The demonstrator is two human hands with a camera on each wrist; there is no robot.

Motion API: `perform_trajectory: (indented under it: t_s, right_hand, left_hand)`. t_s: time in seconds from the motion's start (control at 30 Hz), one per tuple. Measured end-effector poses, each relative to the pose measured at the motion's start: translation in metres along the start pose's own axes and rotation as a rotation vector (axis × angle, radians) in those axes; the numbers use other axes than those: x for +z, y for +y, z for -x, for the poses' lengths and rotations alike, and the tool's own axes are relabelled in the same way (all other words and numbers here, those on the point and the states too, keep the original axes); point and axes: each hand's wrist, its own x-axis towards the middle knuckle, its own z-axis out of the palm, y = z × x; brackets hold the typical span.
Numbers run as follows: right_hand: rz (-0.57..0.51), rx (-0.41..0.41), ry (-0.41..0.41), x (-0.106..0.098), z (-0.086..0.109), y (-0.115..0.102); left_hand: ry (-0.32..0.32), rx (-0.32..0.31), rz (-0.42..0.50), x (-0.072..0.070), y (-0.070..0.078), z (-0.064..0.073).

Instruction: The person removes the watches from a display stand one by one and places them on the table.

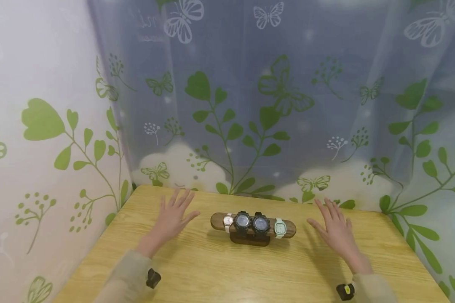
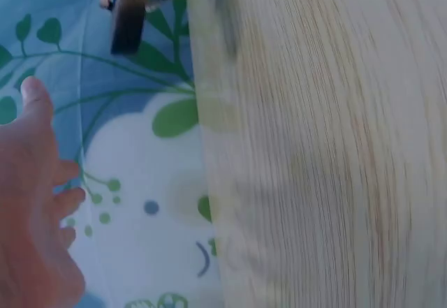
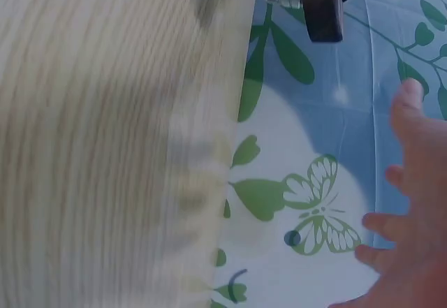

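A dark wooden watch stand [image 1: 250,239] stands mid-table with its bar running left to right. On the bar sit a small watch with a pale strap [image 1: 228,221], two bulky black watches [image 1: 242,221] side by side, and a mint green watch [image 1: 280,228] at the right. My left hand [image 1: 173,216] is spread to the left of the stand, apart from it, holding nothing. To the right, my right hand [image 1: 334,229] is likewise spread and holds nothing. Each wrist view catches one end of the wooden bar [image 2: 129,16] at its top edge.
The light wooden table [image 1: 212,273] ends at a hanging cloth [image 1: 242,139] printed with green leaves and butterflies. More printed cloth [image 1: 60,185] hangs along the left side and on the right. Small black devices [image 1: 153,278] are worn on both wrists.
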Motion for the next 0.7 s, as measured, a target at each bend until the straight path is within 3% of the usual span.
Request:
perform_trajectory:
  t_s: [0.13,0.23,0.43,0.7]
  right_hand:
    - [-0.065,-0.103,0.149,0.007,-0.005,-0.005]
    - [-0.123,-0.178,0.216,0.015,-0.008,-0.009]
    - [-0.23,-0.247,0.19,0.029,-0.01,-0.022]
    - [-0.24,-0.35,0.123,0.043,-0.009,-0.041]
  left_hand:
    - [0.045,0.035,0.049,-0.001,0.019,-0.002]
    - [0.051,0.07,0.061,0.003,0.031,-0.002]
    - [-0.01,0.127,0.067,0.016,0.049,0.003]
    - [-0.057,0.145,0.031,0.03,0.059,0.011]
